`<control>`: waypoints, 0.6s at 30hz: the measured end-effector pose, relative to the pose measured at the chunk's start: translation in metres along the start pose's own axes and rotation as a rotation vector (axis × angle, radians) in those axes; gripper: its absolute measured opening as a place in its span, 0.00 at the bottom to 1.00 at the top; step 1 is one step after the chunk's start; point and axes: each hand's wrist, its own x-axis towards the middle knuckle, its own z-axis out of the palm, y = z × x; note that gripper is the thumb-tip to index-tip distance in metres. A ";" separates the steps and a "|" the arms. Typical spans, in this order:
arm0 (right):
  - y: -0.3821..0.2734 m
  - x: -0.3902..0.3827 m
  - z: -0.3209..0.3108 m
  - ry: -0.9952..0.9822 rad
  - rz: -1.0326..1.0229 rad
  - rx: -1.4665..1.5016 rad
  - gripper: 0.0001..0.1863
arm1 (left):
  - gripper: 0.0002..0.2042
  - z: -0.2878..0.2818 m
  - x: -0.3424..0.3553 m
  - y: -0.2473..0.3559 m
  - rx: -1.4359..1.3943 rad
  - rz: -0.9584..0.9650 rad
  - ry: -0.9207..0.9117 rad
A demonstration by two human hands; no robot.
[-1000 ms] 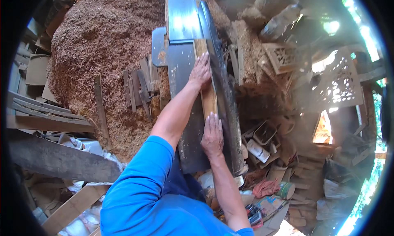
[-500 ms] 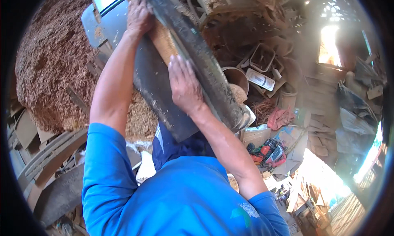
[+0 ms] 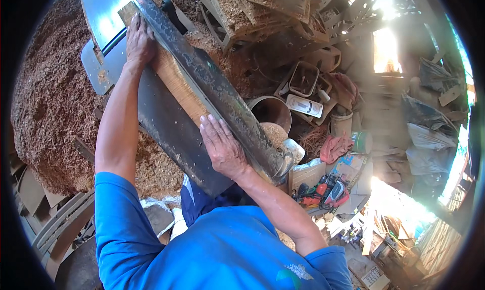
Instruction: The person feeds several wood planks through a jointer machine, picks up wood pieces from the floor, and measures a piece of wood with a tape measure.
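Blue shirt (image 3: 217, 249) bears a white and green print; a white container (image 3: 304, 106) at right carries dark marking, and a green tin (image 3: 361, 142) a pale one, too small to read. The wooden board (image 3: 177, 83), long, narrow and visibly grained, lies on the smooth metal bed (image 3: 169, 131) beside a scuffed dark fence (image 3: 212, 85), its far end over the shiny far plate (image 3: 101, 12). Curly brown shavings (image 3: 55, 98) heap at left. The left hand (image 3: 140, 42) lies flat on the board's far part, fingers extended; the right hand (image 3: 222, 147) presses its near part, fingers straight, neither hand gripping.
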 end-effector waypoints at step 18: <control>0.008 0.042 0.018 0.114 0.007 0.092 0.27 | 0.26 0.009 0.038 -0.044 0.026 0.087 -0.031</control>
